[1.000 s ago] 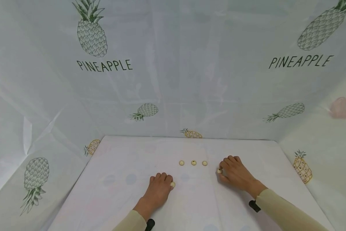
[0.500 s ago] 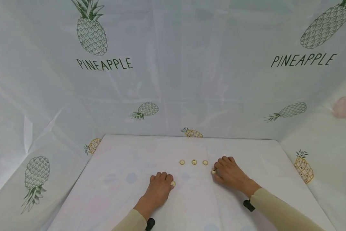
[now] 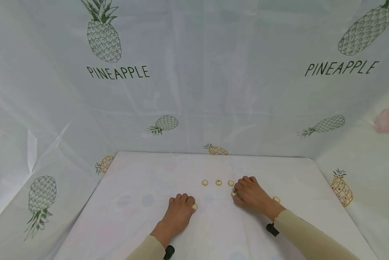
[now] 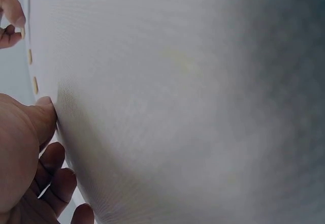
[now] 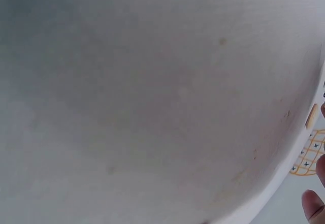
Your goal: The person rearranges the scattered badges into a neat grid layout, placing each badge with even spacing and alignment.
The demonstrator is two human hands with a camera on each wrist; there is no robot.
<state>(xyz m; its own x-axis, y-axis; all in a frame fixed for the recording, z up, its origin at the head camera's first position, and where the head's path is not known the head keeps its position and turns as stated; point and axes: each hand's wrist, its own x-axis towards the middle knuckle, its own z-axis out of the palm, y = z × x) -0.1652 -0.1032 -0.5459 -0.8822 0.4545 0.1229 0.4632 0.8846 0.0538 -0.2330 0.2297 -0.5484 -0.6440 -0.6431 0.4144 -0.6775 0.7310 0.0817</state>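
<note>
Several small, pale yellow, round discs with marked faces are on the white table. Three of them, a left disc point(image 3: 205, 182), a middle disc point(image 3: 218, 182) with a dark centre spot and a right disc point(image 3: 230, 183), lie in a row. My right hand point(image 3: 253, 195) pinches another disc point(image 3: 234, 194) just in front of the row's right end. Left of centre, my left hand point(image 3: 178, 213) rests low over the table, a disc point(image 3: 194, 207) at its thumb and forefinger. Its fingers look curled in the left wrist view. One more disc point(image 3: 276, 199) shows beyond my right wrist.
White cloth covers the table point(image 3: 142, 173), which ends at a straight back edge. A pineapple-printed curtain point(image 3: 227, 90) hangs behind it and along both sides. A black strap point(image 3: 272, 229) sits under my right wrist.
My right hand has slid left with its disc, coming close to the row's right end. A disc beyond the right wrist has come into sight. The left hand stays put.
</note>
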